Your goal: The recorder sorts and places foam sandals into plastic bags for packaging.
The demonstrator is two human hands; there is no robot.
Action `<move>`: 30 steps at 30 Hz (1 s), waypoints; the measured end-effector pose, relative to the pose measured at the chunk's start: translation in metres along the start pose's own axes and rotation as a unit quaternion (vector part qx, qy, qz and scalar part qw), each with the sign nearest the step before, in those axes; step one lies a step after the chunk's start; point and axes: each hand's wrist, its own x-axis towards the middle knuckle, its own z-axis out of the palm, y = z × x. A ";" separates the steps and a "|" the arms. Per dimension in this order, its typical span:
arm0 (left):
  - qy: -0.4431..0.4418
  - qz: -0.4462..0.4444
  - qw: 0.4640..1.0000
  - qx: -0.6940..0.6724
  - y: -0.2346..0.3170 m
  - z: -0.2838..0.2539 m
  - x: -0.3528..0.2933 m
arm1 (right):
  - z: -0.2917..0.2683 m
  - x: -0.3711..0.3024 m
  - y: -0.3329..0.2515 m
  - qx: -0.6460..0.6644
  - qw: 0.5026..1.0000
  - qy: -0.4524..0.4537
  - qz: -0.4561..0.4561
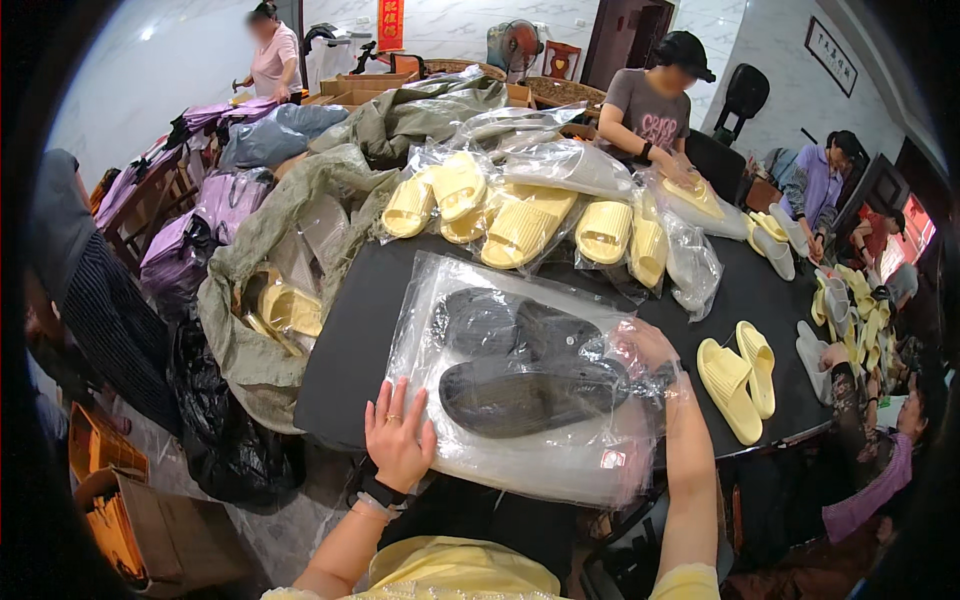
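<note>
A pair of black slippers (545,392) lies side by side inside a clear plastic bag (440,285), on a pile of flat clear bags (520,462). My left hand (400,430) rests open at the left edge of the pile, fingers spread, a ring on one finger. At the right end of the bag, my right hand (645,345) reaches under the clear film and grips the slippers; glare on the plastic partly hides its fingers. To the right of this hand, a pair of pale yellow slippers (730,385) sits unwrapped on the black table (345,345).
Bagged yellow slippers (530,225) are heaped along the table's far side. An open woven sack (235,330) with more slippers stands left, above a cardboard box (185,530). Across the table, a person (650,115) handles bagged slippers; others work at the right around loose slippers (850,310).
</note>
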 end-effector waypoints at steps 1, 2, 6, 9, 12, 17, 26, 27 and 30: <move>0.000 0.003 1.000 -0.011 0.002 0.001 0.003 | -0.007 0.000 0.009 0.073 0.997 -0.006 0.007; 0.002 0.007 1.000 -0.016 0.004 0.003 0.004 | -0.012 -0.002 0.017 0.145 0.989 -0.011 0.013; -0.010 -0.006 1.000 -0.009 -0.002 0.002 -0.003 | -0.020 0.000 -0.041 0.083 0.993 0.030 0.075; -0.003 -0.003 1.000 -0.018 0.000 0.000 -0.002 | -0.015 0.017 -0.021 -0.011 0.981 0.190 -0.039; -0.003 0.009 1.000 -0.001 -0.002 0.003 -0.004 | -0.012 0.026 -0.017 0.171 0.963 0.206 -0.028; -0.024 0.003 1.000 -0.017 -0.003 0.003 -0.001 | -0.003 0.020 -0.002 0.286 0.938 0.189 0.050; -0.034 -0.077 0.995 -0.055 0.014 -0.022 0.015 | -0.006 -0.066 0.006 0.223 0.971 -0.091 -0.006; -0.058 -0.082 0.992 -0.079 0.003 -0.016 0.010 | -0.004 -0.065 -0.026 0.185 0.974 -0.100 0.083; -0.063 -0.085 0.991 -0.088 0.002 -0.008 0.007 | -0.014 -0.073 -0.053 0.225 0.959 -0.071 0.159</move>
